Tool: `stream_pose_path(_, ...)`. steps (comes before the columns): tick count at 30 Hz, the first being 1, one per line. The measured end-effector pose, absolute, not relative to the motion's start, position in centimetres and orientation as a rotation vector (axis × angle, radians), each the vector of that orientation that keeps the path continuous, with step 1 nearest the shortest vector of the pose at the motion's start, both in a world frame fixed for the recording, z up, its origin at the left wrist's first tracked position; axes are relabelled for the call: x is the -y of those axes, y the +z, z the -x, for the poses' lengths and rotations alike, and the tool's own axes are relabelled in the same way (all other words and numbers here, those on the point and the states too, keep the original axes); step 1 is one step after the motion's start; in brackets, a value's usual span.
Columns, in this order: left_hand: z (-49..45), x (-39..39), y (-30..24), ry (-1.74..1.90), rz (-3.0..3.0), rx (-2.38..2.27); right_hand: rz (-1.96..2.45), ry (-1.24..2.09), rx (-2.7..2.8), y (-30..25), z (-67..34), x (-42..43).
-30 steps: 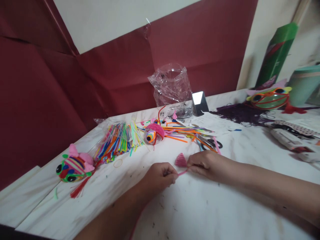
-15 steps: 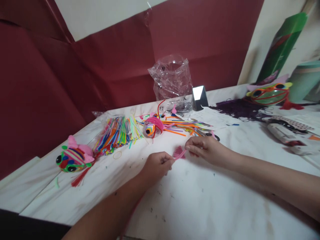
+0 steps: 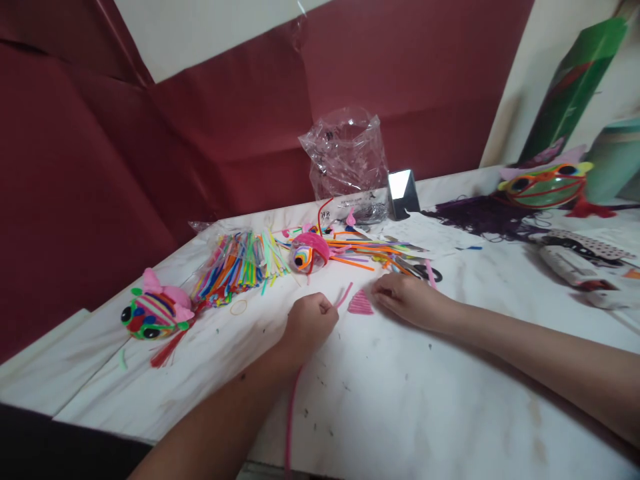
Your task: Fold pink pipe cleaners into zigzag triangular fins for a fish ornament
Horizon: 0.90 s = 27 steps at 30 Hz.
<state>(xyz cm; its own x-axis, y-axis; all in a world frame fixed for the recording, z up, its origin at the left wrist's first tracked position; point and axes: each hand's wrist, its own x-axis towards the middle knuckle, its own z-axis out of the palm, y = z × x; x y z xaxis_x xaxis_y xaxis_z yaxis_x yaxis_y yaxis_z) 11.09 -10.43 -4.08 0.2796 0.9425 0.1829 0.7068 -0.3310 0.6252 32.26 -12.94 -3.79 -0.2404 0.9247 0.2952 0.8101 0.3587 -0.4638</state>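
Note:
My left hand (image 3: 313, 323) is closed round a pink pipe cleaner (image 3: 344, 295). A short end of it points up past the fingers, and a long pink length hangs below the wrist over the table's front edge. Just right of that end lies a pink striped triangle (image 3: 361, 303), flat on the table. Beside its right edge is my right hand (image 3: 407, 300), fingers curled together; whether anything is between them is hidden. Beyond the hands stands a clear, round fish-like figure (image 3: 310, 253) with a pink top and a ringed eye.
Bundled coloured pipe cleaners (image 3: 240, 267) lie at the left behind a finished-looking fish figure (image 3: 157, 310). Scissors (image 3: 430, 272) rest behind my right hand. A phone-like dark block (image 3: 403, 195) and a clear plastic bag (image 3: 347, 160) stand at the back. Another figure (image 3: 545, 183) is at right.
The pink pipe cleaner, earlier stretched between both hands, now has a free end by my left hand. My left hand has drawn slightly left and the triangle shows more fully.

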Motion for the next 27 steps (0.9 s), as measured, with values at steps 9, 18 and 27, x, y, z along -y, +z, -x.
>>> stream_pose_path(9, -12.1, 10.7, -4.3, 0.578, -2.424, -1.552, 1.563, 0.221, 2.067, -4.0, -32.2, 11.8)
stream_pose_path(18, -11.7, 10.4, -4.2, 0.696, -2.317, -1.500, 1.453, 0.242, 2.290, -3.5, -31.1, 11.1)
stream_pose_path(27, -11.3, 9.4, -4.9, 0.870, -1.990, -1.311, 1.463, 0.458, 2.157, -4.2, -30.9, 11.5)
